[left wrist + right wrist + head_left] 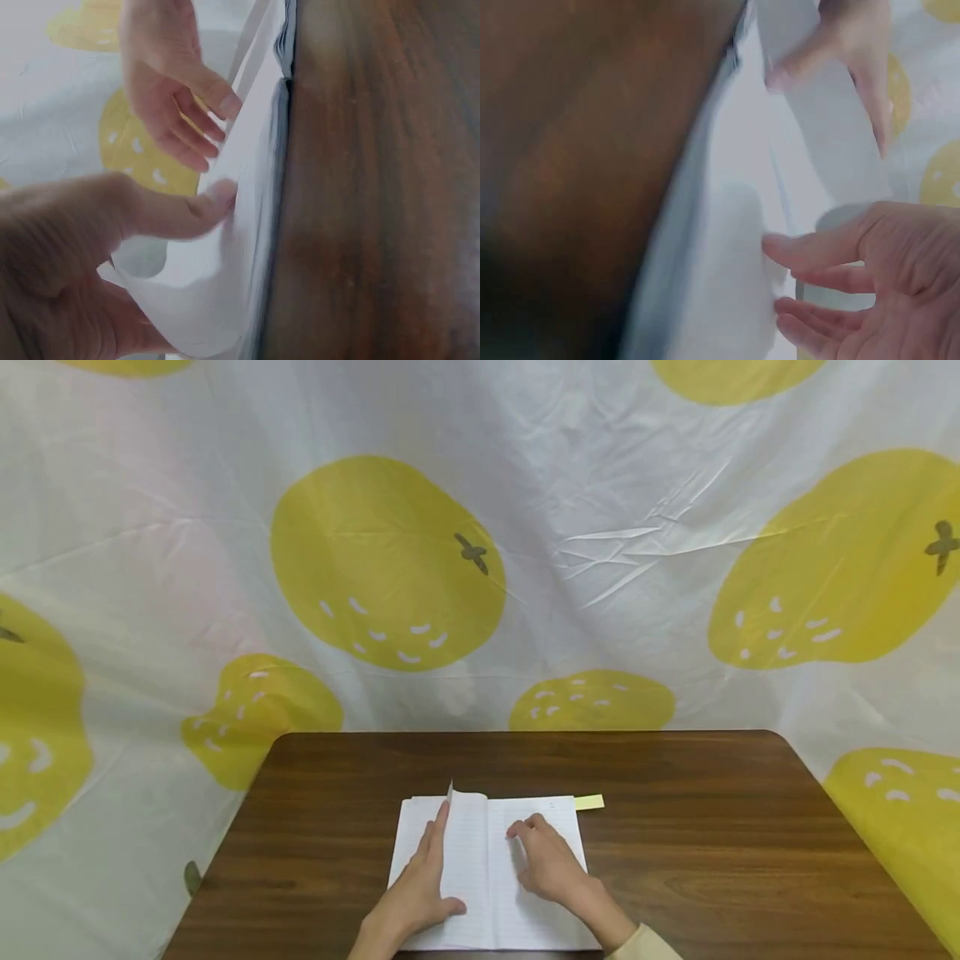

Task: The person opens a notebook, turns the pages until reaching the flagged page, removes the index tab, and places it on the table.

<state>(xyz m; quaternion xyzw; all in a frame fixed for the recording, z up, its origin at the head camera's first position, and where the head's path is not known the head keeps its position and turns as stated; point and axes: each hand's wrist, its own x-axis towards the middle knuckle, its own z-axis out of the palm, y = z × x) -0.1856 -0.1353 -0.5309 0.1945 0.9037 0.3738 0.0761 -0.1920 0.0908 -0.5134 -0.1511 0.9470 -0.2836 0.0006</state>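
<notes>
A lined notebook (537,910) lies open on the table, with faint small marks at the top of its right page. My left hand (415,889) is at the left side, its fingers long and straight against a lifted page (191,300). The thumb lies over the near part of that page, the other fingers behind it. Over the right page, my right hand (553,864) has loosely bent fingers and grips nothing; in the right wrist view its fingertips (778,244) are close to the paper. A yellow sticky tab (589,802) juts from the notebook's upper right edge.
The dark wooden table (712,843) spreads to both sides of the notebook. Behind it hangs a pale curtain (600,543) printed with large yellow fruit shapes, reaching down past the table's sides.
</notes>
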